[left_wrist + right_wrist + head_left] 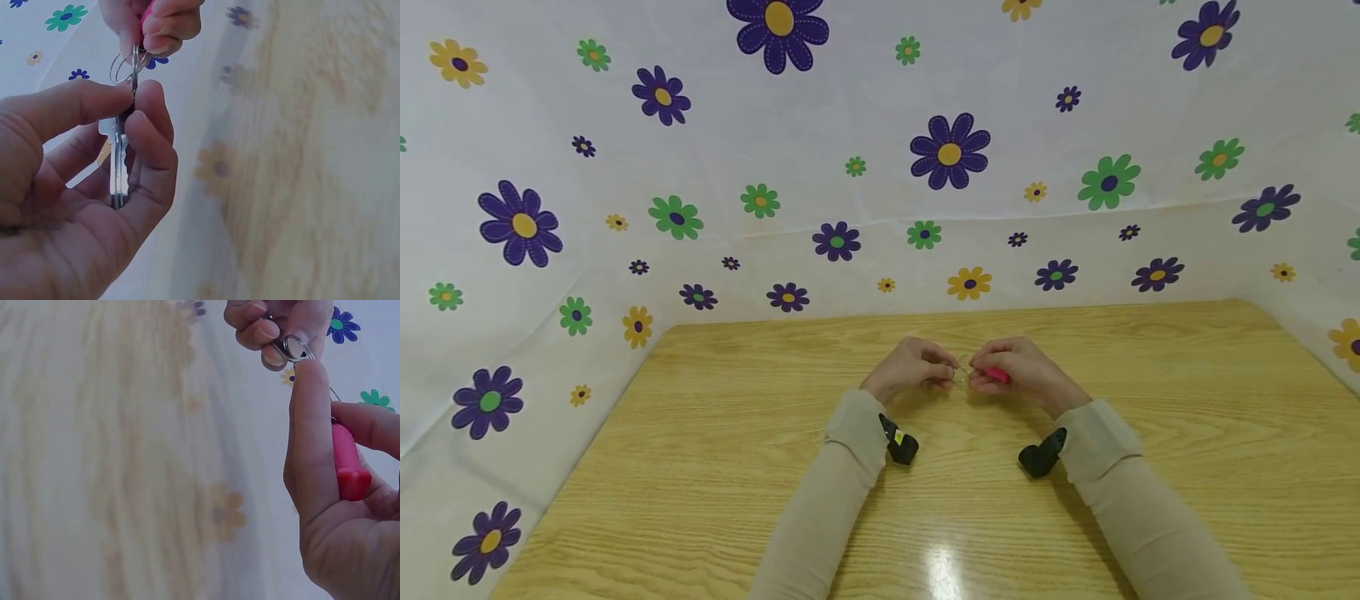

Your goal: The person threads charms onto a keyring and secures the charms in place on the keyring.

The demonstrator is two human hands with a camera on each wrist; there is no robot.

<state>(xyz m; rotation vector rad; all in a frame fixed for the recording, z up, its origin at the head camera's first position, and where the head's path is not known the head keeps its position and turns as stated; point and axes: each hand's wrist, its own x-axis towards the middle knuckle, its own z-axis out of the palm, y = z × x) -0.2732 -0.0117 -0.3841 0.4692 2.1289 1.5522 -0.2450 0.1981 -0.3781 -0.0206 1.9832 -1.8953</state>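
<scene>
Over the far middle of the table both hands meet at a thin metal key ring [135,62]. My left hand [913,367] pinches the ring's near side between thumb and forefinger. Silver keys [119,169] hang from there against the curled fingers, seen in the left wrist view. On the other side, my right hand [1022,371] grips a small pink-red keychain piece [350,462] at the ring's end. Its rounded body lies along the palm side of the fingers. Looped wire shows between the two sets of fingertips, part of it covered by them.
The wooden table [737,467] carries a light reflection near its front. A white cloth [865,108] printed with purple, green and yellow flowers stands behind it and along both sides. Black wrist cameras [901,448] sit at the beige cuffs.
</scene>
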